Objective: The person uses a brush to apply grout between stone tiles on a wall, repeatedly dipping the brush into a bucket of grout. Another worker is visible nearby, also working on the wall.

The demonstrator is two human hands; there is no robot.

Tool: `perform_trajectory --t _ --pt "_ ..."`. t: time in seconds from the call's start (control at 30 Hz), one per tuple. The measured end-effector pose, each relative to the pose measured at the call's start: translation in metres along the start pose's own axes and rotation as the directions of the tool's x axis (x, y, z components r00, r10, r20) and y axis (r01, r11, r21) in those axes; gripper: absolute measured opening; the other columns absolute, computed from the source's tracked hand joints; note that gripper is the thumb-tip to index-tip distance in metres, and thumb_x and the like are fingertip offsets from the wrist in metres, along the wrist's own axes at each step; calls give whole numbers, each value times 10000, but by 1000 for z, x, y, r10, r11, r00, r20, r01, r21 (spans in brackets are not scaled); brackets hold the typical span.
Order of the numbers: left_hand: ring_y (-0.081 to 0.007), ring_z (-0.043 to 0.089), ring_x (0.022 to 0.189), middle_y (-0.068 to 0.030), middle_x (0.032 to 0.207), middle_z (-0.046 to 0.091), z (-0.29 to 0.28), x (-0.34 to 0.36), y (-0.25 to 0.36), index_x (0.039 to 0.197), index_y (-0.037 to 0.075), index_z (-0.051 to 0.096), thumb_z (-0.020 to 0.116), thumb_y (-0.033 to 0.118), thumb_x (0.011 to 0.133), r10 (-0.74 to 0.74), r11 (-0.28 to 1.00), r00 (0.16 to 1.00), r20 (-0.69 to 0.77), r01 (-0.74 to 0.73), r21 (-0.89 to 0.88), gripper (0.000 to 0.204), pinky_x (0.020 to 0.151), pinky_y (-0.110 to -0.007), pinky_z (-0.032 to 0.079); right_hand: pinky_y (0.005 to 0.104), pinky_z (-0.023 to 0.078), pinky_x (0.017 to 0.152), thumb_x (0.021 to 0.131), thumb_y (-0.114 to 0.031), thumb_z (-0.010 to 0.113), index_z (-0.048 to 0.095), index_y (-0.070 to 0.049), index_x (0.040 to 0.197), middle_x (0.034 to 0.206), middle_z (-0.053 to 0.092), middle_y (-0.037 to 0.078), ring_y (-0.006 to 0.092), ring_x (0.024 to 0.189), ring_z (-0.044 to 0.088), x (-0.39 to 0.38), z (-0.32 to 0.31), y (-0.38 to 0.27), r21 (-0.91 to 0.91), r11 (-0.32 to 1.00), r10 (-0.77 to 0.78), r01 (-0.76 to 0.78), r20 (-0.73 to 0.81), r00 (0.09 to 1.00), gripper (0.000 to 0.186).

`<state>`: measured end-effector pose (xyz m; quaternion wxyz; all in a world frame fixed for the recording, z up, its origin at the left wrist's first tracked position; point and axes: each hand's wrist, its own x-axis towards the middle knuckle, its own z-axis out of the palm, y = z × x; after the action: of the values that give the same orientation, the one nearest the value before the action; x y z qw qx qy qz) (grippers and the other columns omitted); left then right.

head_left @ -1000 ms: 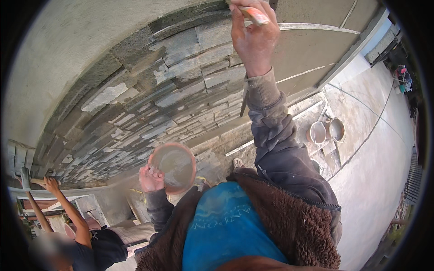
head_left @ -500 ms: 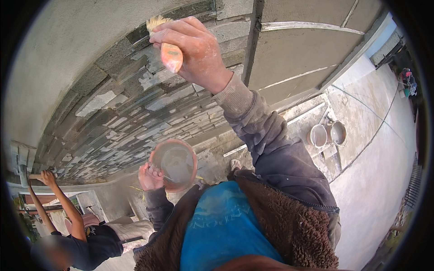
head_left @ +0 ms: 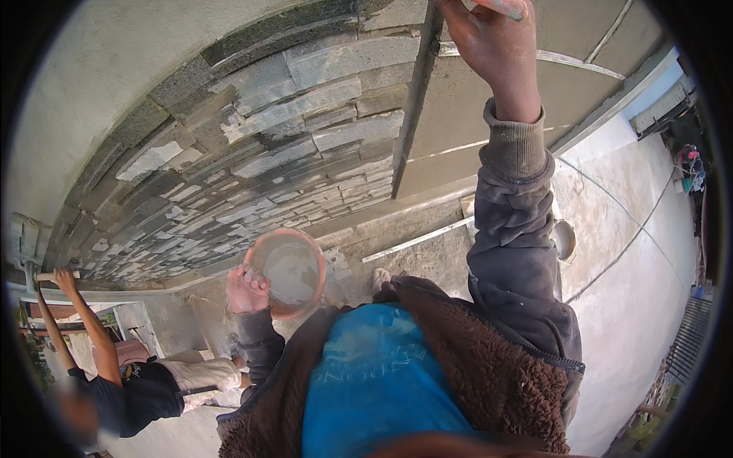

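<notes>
My right hand (head_left: 492,57) is raised at the top edge of the view, closed around the brush. Only the orange-red end of the brush handle (head_left: 505,7) shows; its bristles lie outside the picture. Low on the left, my left hand (head_left: 248,290) grips the rim of a reddish bucket (head_left: 321,269) with curled fingers. Greyish-white, watery liquid fills part of the bucket. Before me rises a wall of narrow grey stone strips (head_left: 267,164), with pale smears on many of them. My right hand is over the smooth grey plaster panel (head_left: 450,99) beside the stones.
At the far left a co-worker (head_left: 153,389) in a dark shirt reaches up to the wall with a wooden-handled tool (head_left: 50,276). A small round bucket (head_left: 564,240) sits on the concrete floor (head_left: 626,320) beyond my right sleeve. A pale strip (head_left: 418,239) lies along the wall's foot.
My right hand has swung right with the brush, from the stone strips to the plaster panel and partly out of the picture. My left hand still holds the bucket, which sits slightly farther left.
</notes>
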<state>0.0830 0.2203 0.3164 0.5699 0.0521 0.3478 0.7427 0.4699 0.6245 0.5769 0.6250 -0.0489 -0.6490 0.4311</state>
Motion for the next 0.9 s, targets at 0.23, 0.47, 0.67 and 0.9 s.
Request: perform_trajectory --t 0.23,0.47,0.67,0.9 --pt "-147 497 632 33 706 500 15 -5 4 896 148 629 565 299 974 -20 999 997 -73 24 47 181 622 -342 421 331 548 845 866 -26 750 741 -98 1002 1108 717 47 219 1007 667 -44 76 10 -836 475 -642 274 -117 757 154" --pt "-143 492 613 35 689 498 29 -4 11 854 131 582 573 261 948 -77 993 993 -85 84 86 161 612 -343 409 320 561 839 824 30 773 751 -91 935 1049 730 102 232 976 698 -83 126 32 -567 754 -525 330 -219 823 166" --pt "-135 494 606 45 688 504 24 0 21 876 134 559 553 260 966 -116 991 993 -33 118 65 155 614 -344 413 322 558 834 791 57 756 748 -92 944 1041 727 105 244 966 699 -65 101 38 -885 436 -740 163 -249 625 213" --pt "-131 489 593 53 696 508 10 6 38 893 139 567 556 270 964 -128 983 992 -16 129 128 150 608 -338 412 348 551 835 807 14 756 759 -122 956 1059 737 72 233 951 696 -56 86 28 -871 454 -687 185 -210 696 202"
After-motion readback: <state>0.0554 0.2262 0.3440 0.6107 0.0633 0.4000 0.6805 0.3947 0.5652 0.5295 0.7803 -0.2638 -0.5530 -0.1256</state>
